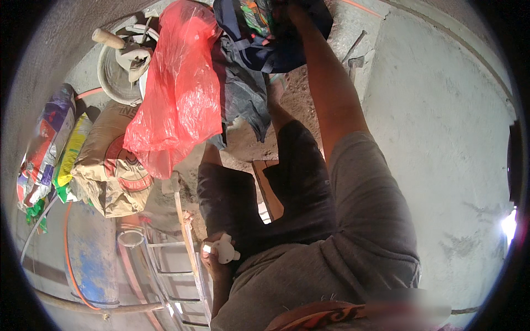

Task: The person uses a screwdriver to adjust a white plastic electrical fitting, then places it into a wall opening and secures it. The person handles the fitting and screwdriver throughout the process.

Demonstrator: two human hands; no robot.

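Observation:
Near my lap, my left hand (pixel 214 261) is closed around a white round conduit junction box (pixel 226 251) with short spouts on its sides. My right arm stretches far forward to a dark blue bag (pixel 279 54). At the bag's mouth, my right hand (pixel 295 13) reaches in among colourful packets (pixel 254 16); its fingers are hidden. Beside that bag hangs a dark grey plastic bag (pixel 245 83). A large red plastic bag (pixel 182 91) lies left of it.
Left are a bucket (pixel 107 83) with a wooden-handled tool (pixel 109 38), a brown paper sack (pixel 102 149), and colourful sacks (pixel 52 138). A ladder (pixel 174 259) and a blue-stained drum (pixel 91 254) stand lower left. A hammer (pixel 356 63) and a metal rod (pixel 354 46) lie near the right wall (pixel 441 138).

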